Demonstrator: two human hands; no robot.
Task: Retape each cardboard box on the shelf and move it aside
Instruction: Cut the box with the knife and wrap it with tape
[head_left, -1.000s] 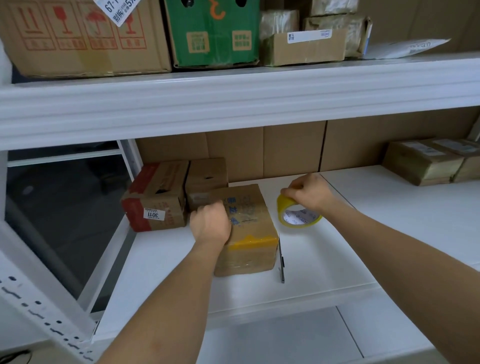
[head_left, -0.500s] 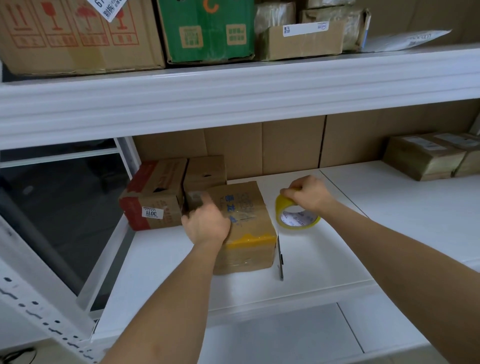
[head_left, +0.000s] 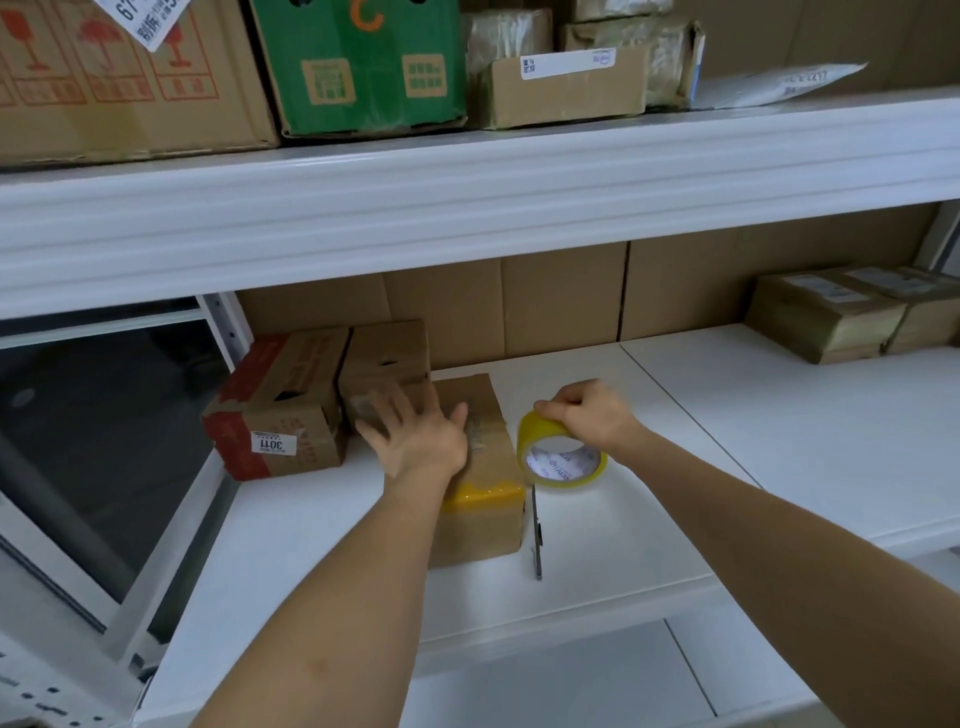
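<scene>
A small cardboard box (head_left: 485, 525) with yellow tape over its near top edge sits on the white middle shelf (head_left: 597, 551). My left hand (head_left: 415, 436) lies flat on the box top with fingers spread, reaching toward the boxes behind. My right hand (head_left: 589, 413) grips a yellow tape roll (head_left: 563, 460), which stands on edge on the shelf just right of the box. A box with a red end and a "3011" label (head_left: 280, 410) and a plain brown box (head_left: 387, 364) stand behind at the left.
A dark cutter or pen (head_left: 536, 535) lies on the shelf beside the box's right side. Two taped parcels (head_left: 831, 317) sit at the far right. The upper shelf (head_left: 467, 192) overhangs, loaded with several boxes. Cardboard sheets (head_left: 561, 296) line the back.
My left hand has opened from a closed grip on the box's left top edge and now lies flat with fingers spread, further back. The right hand and tape roll have barely moved.
</scene>
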